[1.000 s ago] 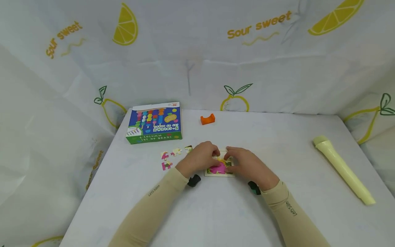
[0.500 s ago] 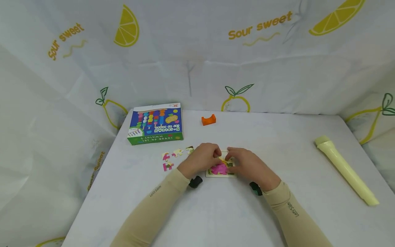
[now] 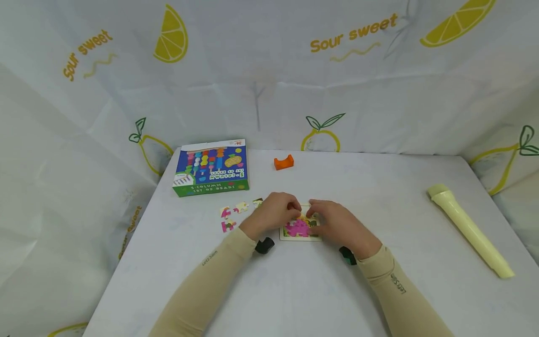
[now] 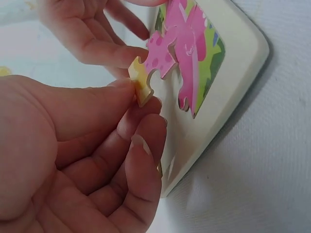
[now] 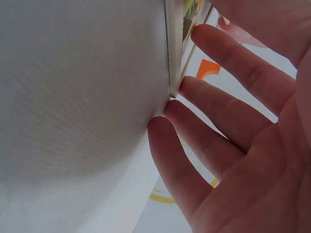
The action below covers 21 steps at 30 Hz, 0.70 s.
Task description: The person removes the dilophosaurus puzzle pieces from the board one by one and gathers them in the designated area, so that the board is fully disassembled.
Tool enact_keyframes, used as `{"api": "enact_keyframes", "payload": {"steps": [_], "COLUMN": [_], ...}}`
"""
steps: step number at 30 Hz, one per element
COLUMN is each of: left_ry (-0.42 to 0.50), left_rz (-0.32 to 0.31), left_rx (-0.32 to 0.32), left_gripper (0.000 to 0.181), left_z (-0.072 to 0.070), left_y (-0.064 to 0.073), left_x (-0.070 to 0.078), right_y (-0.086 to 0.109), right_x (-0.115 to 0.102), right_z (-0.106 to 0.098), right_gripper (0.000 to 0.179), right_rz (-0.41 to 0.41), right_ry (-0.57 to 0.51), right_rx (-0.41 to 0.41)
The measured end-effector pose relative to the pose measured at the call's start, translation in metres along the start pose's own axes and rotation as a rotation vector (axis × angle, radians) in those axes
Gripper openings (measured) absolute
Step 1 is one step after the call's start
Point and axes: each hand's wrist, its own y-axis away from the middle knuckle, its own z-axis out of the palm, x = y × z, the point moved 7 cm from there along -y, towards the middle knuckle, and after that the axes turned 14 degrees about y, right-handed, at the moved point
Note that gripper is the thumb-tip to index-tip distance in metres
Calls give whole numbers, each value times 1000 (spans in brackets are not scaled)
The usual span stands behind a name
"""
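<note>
A jigsaw piece [image 4: 160, 56], pink with darker spots and a yellow end, is pinched between the thumb and forefinger of my left hand [image 3: 273, 213]. It is tilted over the puzzle board [image 4: 243, 53], a cream-rimmed tray whose pink and green picture is partly filled in. Part of the tray's bare base shows beneath the piece. On the board's right side, my right hand [image 3: 343, 227] rests with fairly straight fingers [image 5: 214, 99] touching or close to its edge. Left of my left hand lie several loose jigsaw pieces [image 3: 228, 226] on the white table.
A bead-set box [image 3: 210, 168] lies at the back left. An orange arch-shaped block [image 3: 284, 162] sits at the back middle. Toward the right lies a long pale-yellow tube with a wider end [image 3: 469, 231]. A printed white curtain [image 3: 269, 93] hangs behind the table.
My left thumb and fingers have drawn back slightly, showing more of the pink picture. My right hand stays at the board's side, nearly still.
</note>
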Motion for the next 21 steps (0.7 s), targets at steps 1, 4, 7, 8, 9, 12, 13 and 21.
{"api": "enact_keyframes", "payload": {"steps": [1,4,7,8,9,12,13,21], "left_ry": [13,45,72,79,86,98,98,102], "left_rz": [0,2,9,12,13,24,28,-22], "left_rx": [-4,-20,-40,-45,-50,-53,-51,0], "left_gripper": [14,13,11,11,11,11,11,12], "left_z": [-1,-2,-3,-4,-5,-8,-10,-41], "left_y": [-1,-3,-5,-5,-4,-4,-3,19], "left_x": [-1,-4,-7,-7,-7,-8,-8,-25], "right_y": [0,0,0,1,1,0,0,0], "right_x": [0,-1,-2,-2,-2,-2,-2,1], "right_z": [0,0,-1,-1,0,0,0,1], "right_gripper": [30,30,29,29,29,30,31,30], "right_rz": [1,3,2,1,0,1,7,30], "right_ry": [2,8,8,5,2,-4,-7,-7], "right_rx": [0,0,-1,-3,-5,-9,-12,-33]}}
